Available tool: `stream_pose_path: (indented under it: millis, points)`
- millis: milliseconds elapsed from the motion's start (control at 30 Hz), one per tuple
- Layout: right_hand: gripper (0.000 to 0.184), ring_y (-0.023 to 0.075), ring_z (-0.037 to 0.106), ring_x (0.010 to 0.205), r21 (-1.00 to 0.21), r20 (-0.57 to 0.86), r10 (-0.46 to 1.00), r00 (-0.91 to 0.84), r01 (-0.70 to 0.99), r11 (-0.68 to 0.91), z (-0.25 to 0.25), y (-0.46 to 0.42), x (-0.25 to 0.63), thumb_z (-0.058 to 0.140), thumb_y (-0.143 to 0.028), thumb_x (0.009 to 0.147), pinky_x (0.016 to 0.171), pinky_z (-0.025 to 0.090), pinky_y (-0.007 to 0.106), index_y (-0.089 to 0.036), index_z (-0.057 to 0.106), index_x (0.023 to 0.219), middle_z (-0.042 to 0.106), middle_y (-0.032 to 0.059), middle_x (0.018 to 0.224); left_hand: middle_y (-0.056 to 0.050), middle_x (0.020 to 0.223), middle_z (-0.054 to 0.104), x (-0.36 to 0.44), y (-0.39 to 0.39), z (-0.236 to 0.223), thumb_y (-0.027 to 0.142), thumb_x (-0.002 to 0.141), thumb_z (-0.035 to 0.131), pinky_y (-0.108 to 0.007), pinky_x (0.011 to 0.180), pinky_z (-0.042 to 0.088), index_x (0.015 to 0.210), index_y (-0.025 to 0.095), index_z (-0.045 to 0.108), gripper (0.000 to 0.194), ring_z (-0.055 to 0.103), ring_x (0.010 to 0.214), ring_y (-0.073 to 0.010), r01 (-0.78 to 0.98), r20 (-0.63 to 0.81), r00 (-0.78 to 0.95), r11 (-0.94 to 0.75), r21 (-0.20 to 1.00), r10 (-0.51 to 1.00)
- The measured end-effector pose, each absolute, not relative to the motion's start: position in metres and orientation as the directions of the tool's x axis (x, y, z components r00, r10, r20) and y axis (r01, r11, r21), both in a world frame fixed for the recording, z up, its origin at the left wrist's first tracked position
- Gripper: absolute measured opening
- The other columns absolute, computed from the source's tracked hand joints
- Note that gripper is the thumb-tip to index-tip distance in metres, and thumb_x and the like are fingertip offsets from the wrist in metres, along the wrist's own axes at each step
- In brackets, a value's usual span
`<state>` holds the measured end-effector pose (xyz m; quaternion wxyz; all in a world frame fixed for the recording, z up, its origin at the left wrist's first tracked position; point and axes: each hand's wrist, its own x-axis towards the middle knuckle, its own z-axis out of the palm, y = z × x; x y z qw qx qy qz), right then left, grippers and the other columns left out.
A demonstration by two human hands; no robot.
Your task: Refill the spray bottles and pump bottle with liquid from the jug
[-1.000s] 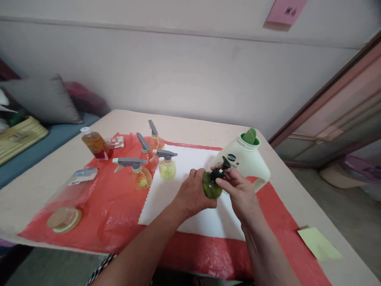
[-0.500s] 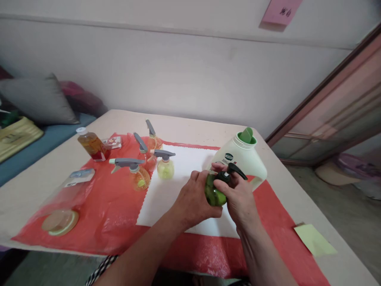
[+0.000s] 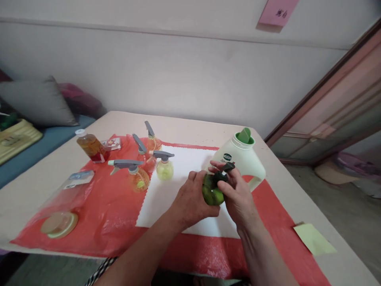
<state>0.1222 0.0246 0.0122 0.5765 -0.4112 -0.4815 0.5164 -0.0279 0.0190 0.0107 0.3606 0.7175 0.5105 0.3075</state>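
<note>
Left fingers (image 3: 193, 175) wrap the green bottle (image 3: 212, 194); toward one o'clock along its axis, right fingers (image 3: 227, 190) hold its pump (image 3: 220, 177).

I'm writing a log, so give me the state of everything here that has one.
Green bottle: held, pump head on
Left hand: curled around its body
Right hand: at the pump collar
Four spray bottles: trigger heads on
Pale jug: uncapped, green spout showing
Amber bottle: white cap on
Round container: lid unclear
</note>
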Motion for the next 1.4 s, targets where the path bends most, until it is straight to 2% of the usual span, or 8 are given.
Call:
stream_pose_path:
  millis: [167,367,533,633,867,967,1133,1400]
  points:
    - [0.032,0.0271,0.058,0.121,-0.956,0.095,0.995,-0.031,-0.282,0.082,0.013,0.026,0.126,0.078,-0.039,0.075,0.106,0.045,0.046,-0.027,0.074,0.105,0.069,0.0047,0.123,-0.004,0.12,0.052,-0.027,0.019,0.008,0.03,0.062,0.078,-0.038,0.097,0.051,0.126,0.028,0.043,0.073,0.057,0.109,-0.0238,0.501,0.091,0.286,-0.23,0.834,0.954]
    - [0.044,0.0234,0.062,0.11,-0.973,0.091,0.994,0.059,-0.205,0.102,0.004,0.028,0.122,0.086,-0.036,0.069,0.096,0.051,0.039,-0.029,0.07,0.109,0.071,0.0035,0.116,-0.004,0.118,0.054,-0.026,0.019,0.008,0.026,0.06,0.078,-0.038,0.096,0.051,0.124,0.029,0.047,0.071,0.056,0.11,-0.0247,0.473,0.106,0.299,-0.244,0.847,0.948]
    - [0.041,0.0268,0.056,0.126,-0.97,0.116,0.992,-0.044,-0.219,0.104,0.01,0.026,0.127,0.077,-0.041,0.078,0.108,0.044,0.045,-0.029,0.068,0.117,0.065,0.0053,0.132,-0.005,0.121,0.053,-0.027,0.019,0.01,0.027,0.061,0.078,-0.039,0.097,0.051,0.125,0.028,0.045,0.071,0.056,0.11,-0.0246,0.483,0.094,0.295,-0.233,0.844,0.951]
    - [0.032,0.0262,0.055,0.128,-0.974,0.149,0.985,-0.081,-0.184,0.132,0.011,0.025,0.128,0.072,-0.042,0.083,0.112,0.041,0.045,-0.027,0.071,0.111,0.067,0.0051,0.129,-0.005,0.12,0.053,-0.027,0.019,0.01,0.029,0.062,0.079,-0.038,0.096,0.051,0.126,0.028,0.045,0.072,0.057,0.11,-0.0246,0.487,0.071,0.291,-0.212,0.848,0.954]
    - [0.033,0.0192,0.063,0.097,-0.989,0.106,0.982,0.154,-0.088,0.12,0.003,0.024,0.11,0.081,-0.039,0.076,0.084,0.053,0.033,-0.027,0.067,0.103,0.068,0.001,0.103,-0.005,0.119,0.054,-0.027,0.019,0.01,0.024,0.06,0.076,-0.038,0.093,0.053,0.13,0.029,0.047,0.076,0.058,0.108,-0.0246,0.495,0.055,0.291,-0.2,0.845,0.955]
    - [0.036,0.0211,0.062,0.106,-0.98,0.104,0.986,0.129,-0.155,0.124,0.003,0.025,0.113,0.081,-0.039,0.075,0.092,0.052,0.037,-0.028,0.068,0.107,0.069,0.0021,0.113,-0.005,0.12,0.055,-0.028,0.02,0.01,0.025,0.061,0.075,-0.038,0.095,0.052,0.13,0.029,0.047,0.075,0.057,0.109,-0.025,0.502,0.072,0.29,-0.216,0.837,0.954]
    - [0.033,0.0274,0.053,0.13,-0.953,0.089,0.99,-0.11,-0.298,0.053,0.007,0.029,0.13,0.074,-0.038,0.081,0.11,0.042,0.046,-0.027,0.072,0.112,0.066,0.0054,0.132,-0.006,0.12,0.054,-0.028,0.02,0.011,0.03,0.062,0.077,-0.039,0.094,0.051,0.128,0.027,0.046,0.073,0.058,0.107,-0.0247,0.509,0.061,0.281,-0.203,0.837,0.958]
    - [0.038,0.0203,0.064,0.096,-0.985,0.054,0.997,0.05,-0.16,0.061,0.005,0.029,0.119,0.086,-0.039,0.068,0.085,0.052,0.032,-0.026,0.071,0.1,0.07,0.0015,0.098,-0.006,0.119,0.053,-0.027,0.019,0.011,0.022,0.06,0.076,-0.04,0.093,0.052,0.128,0.028,0.048,0.074,0.057,0.108,-0.0252,0.459,0.082,0.288,-0.212,0.863,0.954]
